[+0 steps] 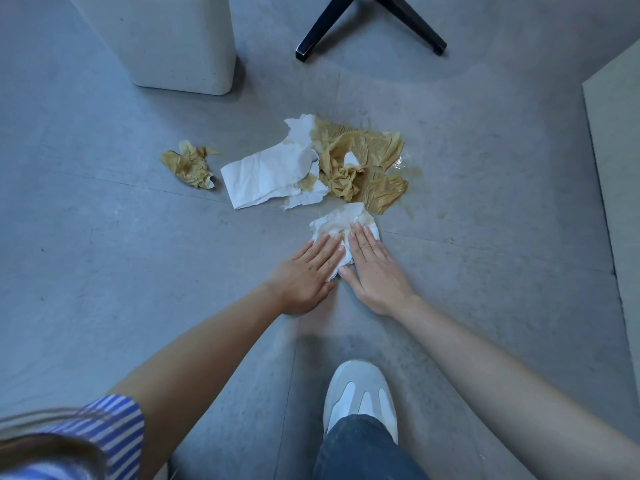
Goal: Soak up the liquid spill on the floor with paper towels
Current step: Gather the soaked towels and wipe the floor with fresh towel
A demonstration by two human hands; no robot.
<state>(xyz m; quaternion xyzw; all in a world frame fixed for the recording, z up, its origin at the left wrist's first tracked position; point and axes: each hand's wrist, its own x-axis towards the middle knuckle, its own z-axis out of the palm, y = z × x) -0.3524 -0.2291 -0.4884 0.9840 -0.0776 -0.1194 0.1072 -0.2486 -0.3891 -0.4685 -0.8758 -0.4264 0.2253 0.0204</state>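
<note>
Both hands are laid flat on a fresh white paper towel (341, 221). The left hand (304, 273) and the right hand (375, 268) are spread with straight fingers, pressing down and gripping nothing. That towel is set on the grey floor (104, 220) at the near edge of the brown liquid spill (410, 173). It touches a heap of soaked brown towels (367, 157) by which most of the puddle is covered. A mostly dry white towel (266, 174) lies against the heap's left side, and a crumpled soaked wad (188, 164) is set apart further left. Open liquid is seen only at the heap's right edge, with faint smears nearer the right hand.

The step in hand is judged to be blotting. It is best done with steady downward pressure, held until the paper darkens, rather than with rubbing, by which the stain would be spread. Once yellowed through, the sheet should be lifted straight up and the dry towel brought over the exposed right-hand patch.
</note>
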